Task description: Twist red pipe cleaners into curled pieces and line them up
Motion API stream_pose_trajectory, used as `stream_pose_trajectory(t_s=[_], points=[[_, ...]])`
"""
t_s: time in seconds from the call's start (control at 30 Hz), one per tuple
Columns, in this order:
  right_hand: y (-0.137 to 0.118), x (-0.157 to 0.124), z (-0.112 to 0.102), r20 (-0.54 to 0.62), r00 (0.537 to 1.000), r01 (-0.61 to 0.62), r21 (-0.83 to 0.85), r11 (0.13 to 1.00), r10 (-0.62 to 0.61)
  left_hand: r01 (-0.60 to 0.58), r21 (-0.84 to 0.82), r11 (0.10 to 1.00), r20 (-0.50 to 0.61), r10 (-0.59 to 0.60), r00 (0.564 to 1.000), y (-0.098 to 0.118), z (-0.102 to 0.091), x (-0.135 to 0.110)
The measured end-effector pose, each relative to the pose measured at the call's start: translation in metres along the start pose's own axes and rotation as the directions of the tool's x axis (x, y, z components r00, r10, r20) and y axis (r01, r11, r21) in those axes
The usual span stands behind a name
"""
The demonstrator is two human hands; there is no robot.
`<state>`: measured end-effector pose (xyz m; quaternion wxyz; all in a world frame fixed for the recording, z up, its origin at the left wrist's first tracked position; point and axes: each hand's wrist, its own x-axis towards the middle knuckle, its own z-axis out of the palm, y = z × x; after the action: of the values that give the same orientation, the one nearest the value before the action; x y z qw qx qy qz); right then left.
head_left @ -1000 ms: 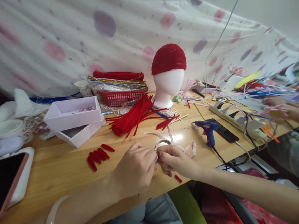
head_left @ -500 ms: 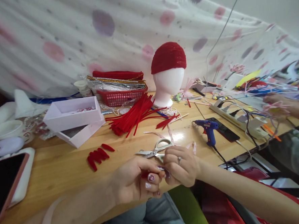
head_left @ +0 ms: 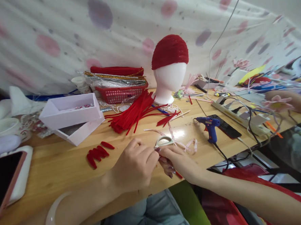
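Two hands meeting at tabletop [head_left: 62, 172] edge: my left hand [head_left: 136, 167] curled tight, fingertips against right hand [head_left: 180, 162], also pinched; what I grip hidden. Handle of scissors [head_left: 163, 141] just beyond fingertips; red pieces [head_left: 97, 153] left of left hand.

No text, label, brand or number was legible anywhere. Phone [head_left: 4, 179] screen was dark. Colour prints [head_left: 255, 77] at far right were too blurred to read. Scissors [head_left: 163, 141], glue gun [head_left: 210, 126] and white box [head_left: 69, 112] showed no readable marking.
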<state>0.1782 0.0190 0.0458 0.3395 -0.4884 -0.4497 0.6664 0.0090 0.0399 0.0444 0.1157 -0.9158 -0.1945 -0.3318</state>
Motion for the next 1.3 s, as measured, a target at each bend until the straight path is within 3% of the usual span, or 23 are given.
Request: stream_pose_trajectory(t_s=[0.1, 0.2, 0.3, 0.37, 0.4, 0.47, 0.53, 0.57, 0.6, 0.67, 0.77, 0.8, 0.87, 0.9, 0.93, 0.97, 1.03, 1.07, 1.1, 1.13, 1.17, 1.23, 1.3], points=[[0.003, -0.001, -0.001, 0.006, 0.999, 0.048, -0.055, 0.997, -0.047, -0.017, 0.048, 0.999, 0.016, 0.016, 1.000, 0.001, 0.003, -0.001], [0.007, -0.003, -0.001, 0.011, 0.981, 0.194, -0.155, 0.969, -0.195, 0.109, -0.110, 0.988, 0.073, -0.102, 0.992, 0.004, 0.001, -0.001], [0.011, -0.006, -0.001, -0.015, 0.909, 0.377, -0.393, 0.838, -0.416, 0.258, -0.282, 0.924, 0.126, -0.231, 0.965, 0.008, -0.004, 0.002], [0.012, -0.007, -0.003, 0.036, 0.850, 0.467, -0.512, 0.721, -0.525, 0.401, -0.446, 0.800, 0.198, -0.348, 0.916, 0.010, -0.008, 0.005], [0.013, -0.007, -0.004, 0.076, 0.827, 0.501, -0.549, 0.669, -0.557, 0.493, -0.549, 0.675, 0.279, -0.408, 0.869, 0.011, -0.010, 0.006], [0.014, -0.005, -0.007, 0.150, 0.778, 0.561, -0.605, 0.566, -0.611, 0.654, -0.710, 0.261, 0.511, -0.448, 0.734, 0.011, -0.011, 0.009], [0.014, -0.002, -0.012, 0.231, 0.697, 0.630, -0.649, 0.427, -0.678, 0.689, -0.680, -0.249, 0.727, -0.343, 0.594, 0.010, -0.010, 0.011], [0.013, 0.001, -0.015, 0.285, 0.646, 0.668, -0.659, 0.344, -0.708, 0.663, -0.609, -0.434, 0.790, -0.263, 0.554, 0.009, -0.009, 0.012], [0.011, 0.003, -0.018, 0.349, 0.589, 0.710, -0.655, 0.260, -0.729, 0.639, -0.521, -0.566, 0.833, -0.174, 0.525, 0.007, -0.008, 0.012], [0.003, 0.008, -0.025, 0.517, 0.496, 0.786, -0.609, 0.108, -0.698, 0.627, -0.310, -0.715, 0.887, 0.020, 0.462, 0.006, -0.008, 0.011], [-0.010, 0.012, -0.035, 0.745, 0.449, 0.861, -0.508, 0.017, -0.494, 0.613, -0.024, -0.790, 0.887, 0.265, 0.377, 0.009, -0.009, 0.010], [-0.013, 0.011, -0.037, 0.779, 0.463, 0.865, -0.501, 0.025, -0.424, 0.604, -0.009, -0.797, 0.884, 0.276, 0.378, 0.010, -0.010, 0.011], [-0.014, 0.008, -0.038, 0.754, 0.525, 0.834, -0.547, 0.065, -0.395, 0.622, -0.193, -0.759, 0.881, 0.145, 0.450, 0.014, -0.013, 0.011], [-0.012, 0.006, -0.037, 0.697, 0.564, 0.804, -0.587, 0.099, -0.442, 0.645, -0.344, -0.683, 0.866, 0.036, 0.499, 0.015, -0.014, 0.011], [-0.009, 0.003, -0.035, 0.612, 0.612, 0.759, -0.631, 0.158, -0.501, 0.665, -0.509, -0.547, 0.828, -0.101, 0.551, 0.016, -0.015, 0.011], [-0.005, 0.000, -0.031, 0.499, 0.664, 0.706, -0.664, 0.246, -0.557, 0.675, -0.655, -0.339, 0.754, -0.241, 0.611, 0.016, -0.015, 0.011], [0.004, -0.005, -0.021, 0.261, 0.785, 0.576, -0.641, 0.507, -0.562, 0.612, -0.764, 0.205, 0.495, -0.423, 0.759, 0.013, -0.014, 0.009], [0.008, -0.007, -0.016, 0.169, 0.843, 0.506, -0.572, 0.646, -0.510, 0.529, -0.714, 0.460, 0.341, -0.431, 0.835, 0.012, -0.013, 0.007], [0.011, -0.008, -0.011, 0.112, 0.892, 0.434, -0.480, 0.762, -0.438, 0.425, -0.625, 0.654, 0.207, -0.387, 0.899, 0.010, -0.011, 0.006], [0.013, -0.009, -0.006, 0.085, 0.922, 0.379, -0.387, 0.841, -0.377, 0.325, -0.538, 0.778, 0.116, -0.314, 0.942, 0.009, -0.008, 0.004], [0.014, -0.010, -0.004, 0.076, 0.935, 0.352, -0.324, 0.878, -0.347, 0.253, -0.479, 0.841, 0.072, -0.250, 0.966, 0.009, -0.007, 0.003], [0.014, -0.011, -0.001, 0.083, 0.916, 0.397, -0.328, 0.857, -0.392, 0.246, -0.473, 0.846, 0.092, -0.230, 0.969, 0.009, -0.006, 0.003], [0.014, -0.012, -0.003, 0.108, 0.843, 0.518, -0.428, 0.741, -0.527, 0.408, -0.603, 0.685, 0.234, -0.338, 0.912, 0.012, -0.009, 0.006]])
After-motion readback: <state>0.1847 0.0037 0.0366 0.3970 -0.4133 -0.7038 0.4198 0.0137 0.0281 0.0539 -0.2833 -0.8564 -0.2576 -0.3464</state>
